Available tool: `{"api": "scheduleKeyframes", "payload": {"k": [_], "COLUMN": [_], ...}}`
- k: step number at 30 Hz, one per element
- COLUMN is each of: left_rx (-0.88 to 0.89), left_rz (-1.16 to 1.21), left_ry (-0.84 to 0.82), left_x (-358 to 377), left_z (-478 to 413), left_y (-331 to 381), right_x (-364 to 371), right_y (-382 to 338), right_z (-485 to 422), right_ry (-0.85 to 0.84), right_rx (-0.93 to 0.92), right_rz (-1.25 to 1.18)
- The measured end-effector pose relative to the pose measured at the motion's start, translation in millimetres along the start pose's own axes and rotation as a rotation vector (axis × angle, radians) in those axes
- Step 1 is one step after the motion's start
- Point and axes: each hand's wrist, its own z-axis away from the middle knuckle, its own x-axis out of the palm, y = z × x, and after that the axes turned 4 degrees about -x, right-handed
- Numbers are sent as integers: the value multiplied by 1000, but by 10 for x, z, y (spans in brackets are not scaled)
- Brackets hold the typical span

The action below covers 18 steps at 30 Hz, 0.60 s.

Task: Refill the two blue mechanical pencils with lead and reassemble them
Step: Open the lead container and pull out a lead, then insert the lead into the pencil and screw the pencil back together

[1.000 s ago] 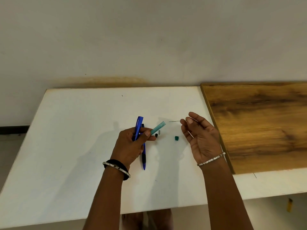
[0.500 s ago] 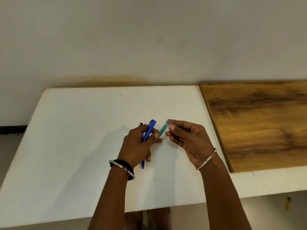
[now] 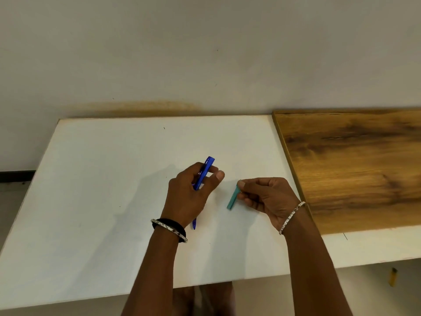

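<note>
My left hand (image 3: 190,195) grips a blue mechanical pencil (image 3: 206,171) above the white table (image 3: 102,190), its upper end pointing up and away. The tip of a second blue pencil (image 3: 194,224) pokes out from under my left wrist, lying on the table. My right hand (image 3: 266,197) pinches a teal lead case (image 3: 233,198) at its upper end, and the case hangs tilted down to the left. The two hands are apart, with bare table between them. The small caps seen earlier are hidden.
A brown wooden board (image 3: 355,167) lies on the right part of the table, close to my right wrist. A pale wall rises behind the table. The table's front edge runs just below my forearms.
The teal case passed from my left hand to my right hand, which drew it right and down. My left hand kept the blue pencil and stayed put.
</note>
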Motion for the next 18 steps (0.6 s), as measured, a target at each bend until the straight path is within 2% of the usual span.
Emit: {"api": "scheduleKeyframes", "payload": {"k": [5, 10, 12, 15, 18], "left_rx": [101, 111, 118, 117, 115], "left_rz": [-8, -41, -45, -66, -94], "left_ry": [42, 43, 38, 40, 49], "left_x": [8, -25, -32, -40, -45], "left_z": [21, 10, 15, 10, 4], "left_y": [25, 8, 8, -6, -16], "right_x": [86, 111, 132, 187, 304], "right_y": [54, 48, 13, -75, -127], "right_z": [-49, -68, -64, -51, -14], "right_ry": [34, 74, 120, 238, 265], "right_rx": [-23, -51, -140, -400, -555], "right_rz": [132, 142, 126, 22, -55]}}
